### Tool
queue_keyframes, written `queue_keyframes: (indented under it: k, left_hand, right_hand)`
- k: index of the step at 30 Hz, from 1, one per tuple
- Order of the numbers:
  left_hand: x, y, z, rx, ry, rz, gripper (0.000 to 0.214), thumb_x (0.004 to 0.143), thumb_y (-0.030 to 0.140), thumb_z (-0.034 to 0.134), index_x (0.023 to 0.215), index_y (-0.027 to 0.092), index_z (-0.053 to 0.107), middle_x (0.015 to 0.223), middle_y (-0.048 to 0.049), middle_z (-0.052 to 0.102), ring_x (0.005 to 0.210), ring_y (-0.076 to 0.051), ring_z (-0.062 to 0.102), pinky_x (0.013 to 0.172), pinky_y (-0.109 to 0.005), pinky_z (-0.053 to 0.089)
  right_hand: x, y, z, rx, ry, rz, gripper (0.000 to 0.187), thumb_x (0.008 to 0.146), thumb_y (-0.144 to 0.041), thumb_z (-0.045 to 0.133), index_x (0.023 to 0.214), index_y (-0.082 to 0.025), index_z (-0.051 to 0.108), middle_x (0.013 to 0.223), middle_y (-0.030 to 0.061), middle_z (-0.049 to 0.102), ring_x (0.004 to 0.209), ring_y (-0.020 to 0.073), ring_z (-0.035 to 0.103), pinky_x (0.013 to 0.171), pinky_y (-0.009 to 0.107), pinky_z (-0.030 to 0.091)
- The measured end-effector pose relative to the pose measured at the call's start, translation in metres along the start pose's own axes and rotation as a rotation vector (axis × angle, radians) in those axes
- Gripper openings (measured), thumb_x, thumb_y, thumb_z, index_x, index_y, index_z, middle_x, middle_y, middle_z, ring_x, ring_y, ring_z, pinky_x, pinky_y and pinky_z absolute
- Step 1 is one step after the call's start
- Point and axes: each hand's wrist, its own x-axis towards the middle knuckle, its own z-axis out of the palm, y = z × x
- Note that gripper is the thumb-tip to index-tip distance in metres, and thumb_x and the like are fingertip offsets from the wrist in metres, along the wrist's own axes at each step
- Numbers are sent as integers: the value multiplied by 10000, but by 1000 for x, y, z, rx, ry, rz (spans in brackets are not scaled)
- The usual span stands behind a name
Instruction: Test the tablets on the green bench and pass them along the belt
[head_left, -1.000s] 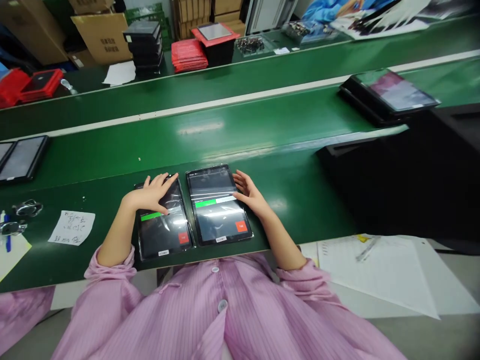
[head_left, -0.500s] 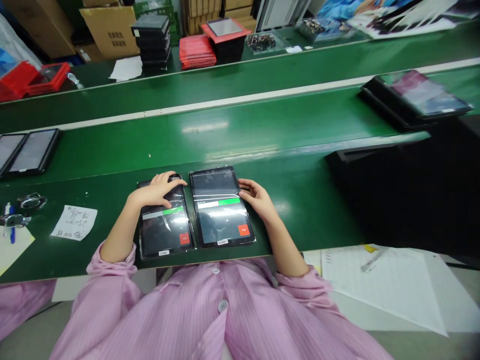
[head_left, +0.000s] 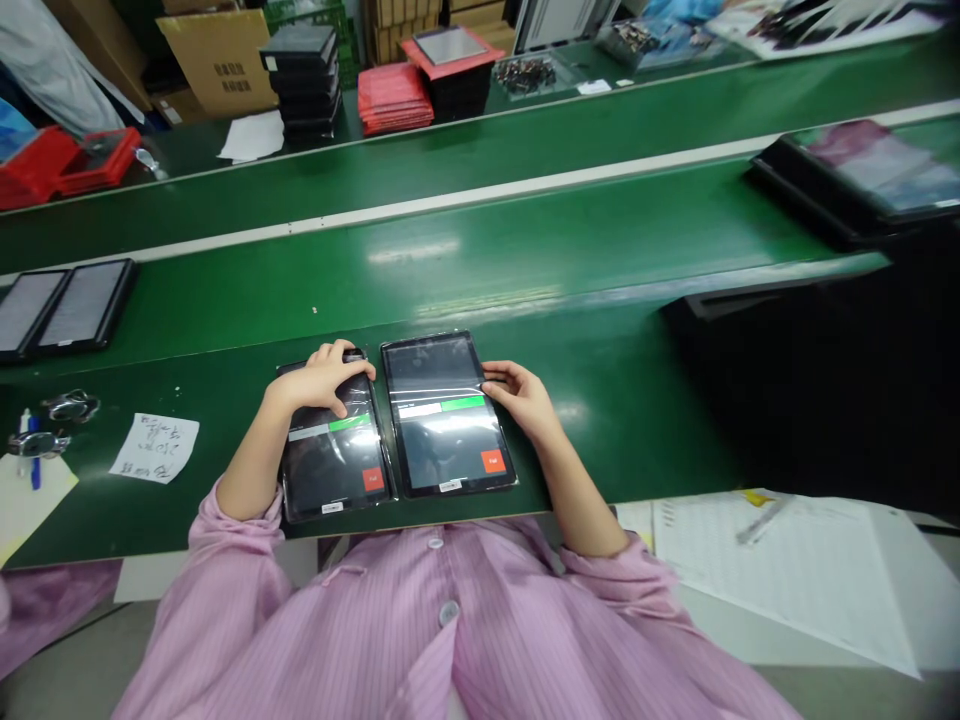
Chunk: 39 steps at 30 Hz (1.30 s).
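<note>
Two black tablets lie side by side on the green bench in front of me, each wrapped in clear film. The left tablet (head_left: 334, 460) shows a grey-and-green bar and a red button. The right tablet (head_left: 446, 420) shows the same layout. My left hand (head_left: 324, 380) rests on the upper part of the left tablet, fingers curled over its top edge. My right hand (head_left: 521, 395) holds the right edge of the right tablet, fingers bent against the side.
A handwritten paper note (head_left: 155, 447) and clips (head_left: 64, 410) lie at left. Two more tablets (head_left: 64, 305) sit on the conveyor belt (head_left: 480, 250) at far left. A black stack with a tablet (head_left: 862, 170) stands right. White sheets (head_left: 787, 570) lie near right. Boxes and red trays line the back.
The green segment on both screens moved from the left of the bar to the right. My left fingers curled from spread flat to bent; my right hand closed onto the tablet's edge.
</note>
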Motion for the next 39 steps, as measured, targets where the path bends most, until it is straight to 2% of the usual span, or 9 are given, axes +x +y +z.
queue_keyframes:
  k: [12,20,28,39]
  left_hand:
    - [7,-2,-4,24,-34,57,700,633,181,828,1245,384,556,1371,-52,314,1251,-342,338,1079,-502,357]
    - [7,-7,-4,-14,-29,22,768,613,239,843,1288,381,506,1433,-65,277,1315,-376,293,1088,-551,345]
    - [9,-7,-4,9,-34,39,775,619,240,855,1293,367,494,1404,-82,277,1315,-377,292,1086,-546,336]
    - [10,-9,-4,-5,-22,55,767,596,239,860,1266,369,510,1373,-69,303,1303,-372,291,1082,-537,345]
  right_hand:
    - [-2,-2,0,-37,-12,-29,388,716,-386,797,1047,-217,686,1071,99,729,1039,273,681,935,450,569]
    - [-2,-3,0,-57,-43,-53,371,752,-388,764,1076,-237,662,1011,67,691,976,240,653,888,412,576]
    - [-2,-6,1,-109,-67,-82,469,779,-350,713,1235,-268,640,1058,58,637,1011,234,625,880,394,562]
    - [-2,-13,3,-154,-42,-115,447,771,-328,704,1213,-280,659,1057,58,638,997,238,616,827,383,567]
